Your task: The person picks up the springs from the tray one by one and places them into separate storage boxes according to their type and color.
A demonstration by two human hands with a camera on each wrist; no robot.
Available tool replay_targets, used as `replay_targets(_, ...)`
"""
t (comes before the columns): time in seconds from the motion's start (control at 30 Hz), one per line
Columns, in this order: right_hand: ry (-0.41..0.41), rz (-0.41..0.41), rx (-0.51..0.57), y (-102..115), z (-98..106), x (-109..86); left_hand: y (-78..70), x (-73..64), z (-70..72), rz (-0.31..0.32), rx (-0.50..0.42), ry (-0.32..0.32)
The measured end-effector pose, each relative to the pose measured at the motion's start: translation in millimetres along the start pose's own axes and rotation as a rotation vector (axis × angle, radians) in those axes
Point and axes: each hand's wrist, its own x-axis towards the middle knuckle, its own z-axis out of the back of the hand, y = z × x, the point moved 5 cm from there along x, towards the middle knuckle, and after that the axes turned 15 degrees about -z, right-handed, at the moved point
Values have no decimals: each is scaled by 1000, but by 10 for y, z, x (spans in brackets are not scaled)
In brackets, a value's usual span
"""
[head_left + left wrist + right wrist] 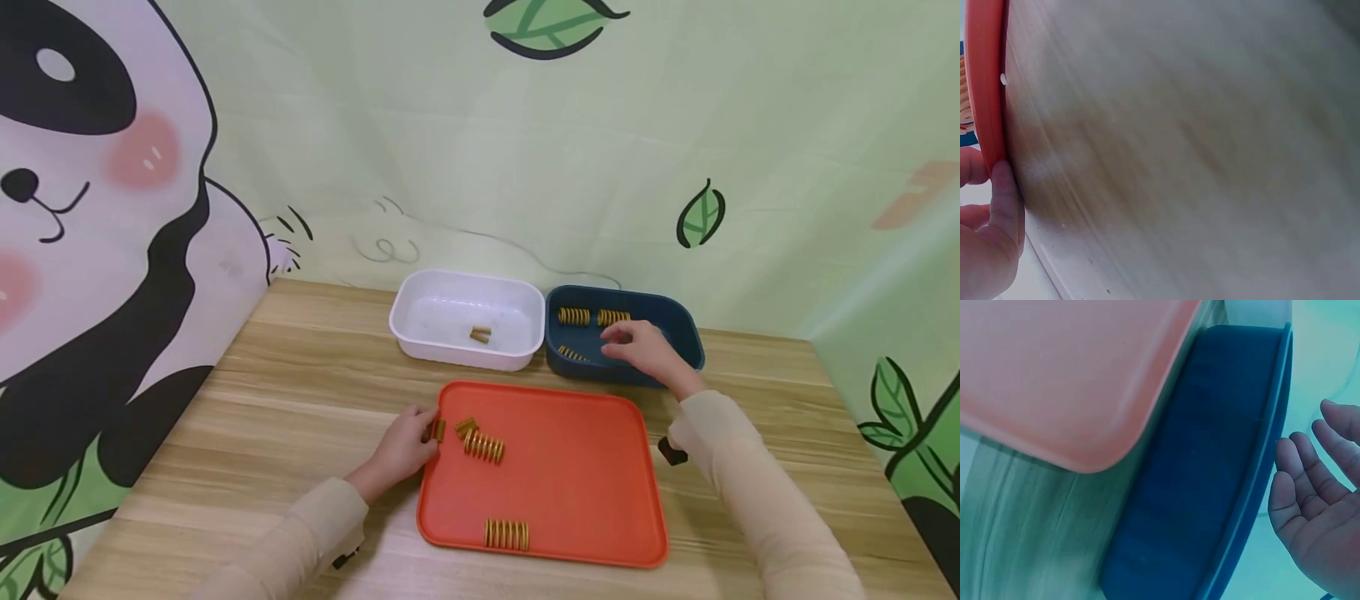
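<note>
Loosely Curved, Empty Right Hand (637,346) Hovers Over Blue Bin (600,372) of Springs (574,317)

Left hand (403,442) touches the red tray's (570,467) rim beside a small spring (440,430) (whether it grips cannot be told); larger springs (507,535) lie on the tray.

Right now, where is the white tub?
In the head view, the white tub stands beyond the red tray, just left of the dark blue tub.

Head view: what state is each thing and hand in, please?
White bin: upright, small gold pieces inside.
Blue bin: upright, large springs inside.
Red tray: lying flat, gold springs on it.
Front spring: on its side at the tray's near edge.
Left hand: touching the tray's rim; I can't tell whether it holds the small spring beside it.
Right hand: over the blue bin, fingers loosely curved, empty.
</note>
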Motion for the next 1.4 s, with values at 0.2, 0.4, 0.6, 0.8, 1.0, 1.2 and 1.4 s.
replay_targets(0.2,7,38,-5,28,13,-89,-3,-2,0,5,-12,2)
replay_targets(0.4,39,43,3,22,-8,-173,-5,-1,-3,13,-22,11)
replay_targets(0.6,53,58,8,21,-56,-238,6,3,-13,25,-22,21)
replay_targets(0.8,61,90,17,9,-128,-263,-1,0,-5,12,-20,9)
replay_targets(1.0,63,112,39,41,-177,-305,-5,-3,-2,6,-18,6)
replay_targets(1.2,72,125,37,52,-211,-351,-3,-5,-1,13,-19,12)
replay_targets(1.4,122,114,39,-33,-280,-389,-9,-6,6,2,-15,6)
